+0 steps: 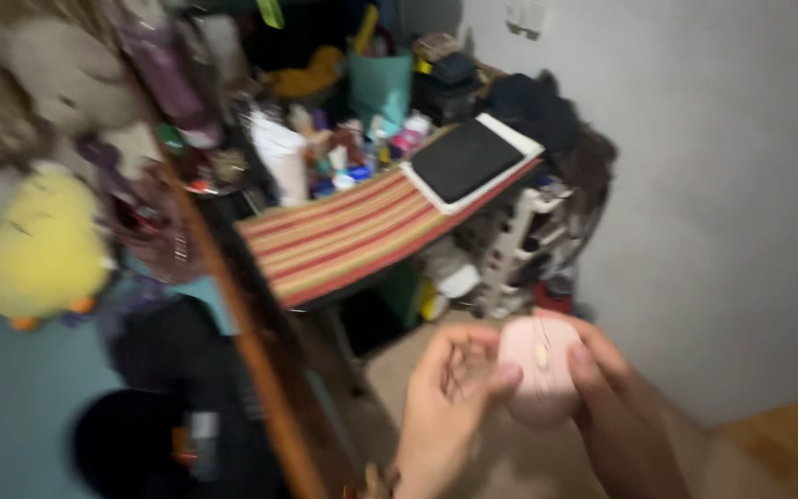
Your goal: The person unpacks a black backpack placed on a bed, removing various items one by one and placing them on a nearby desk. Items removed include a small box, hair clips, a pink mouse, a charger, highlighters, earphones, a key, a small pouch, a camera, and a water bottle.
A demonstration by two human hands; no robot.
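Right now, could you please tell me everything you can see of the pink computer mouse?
The pink mouse is small, rounded and pale, seemingly smooth plastic, with a light scroll wheel on top. It is held in the air above the floor: the right hand wraps its right side, and the left hand touches its left edge with the thumb. Blur hides finer detail.

Walls: plain pale grey wall (713,185) on the right.
Floor: beige floor (399,360), with a wooden strip (787,444) at the lower right corner.
Furniture: cluttered desk (362,231) under a striped red and yellow cloth; white rack (519,249) beneath it.
Light: dim and blurred.
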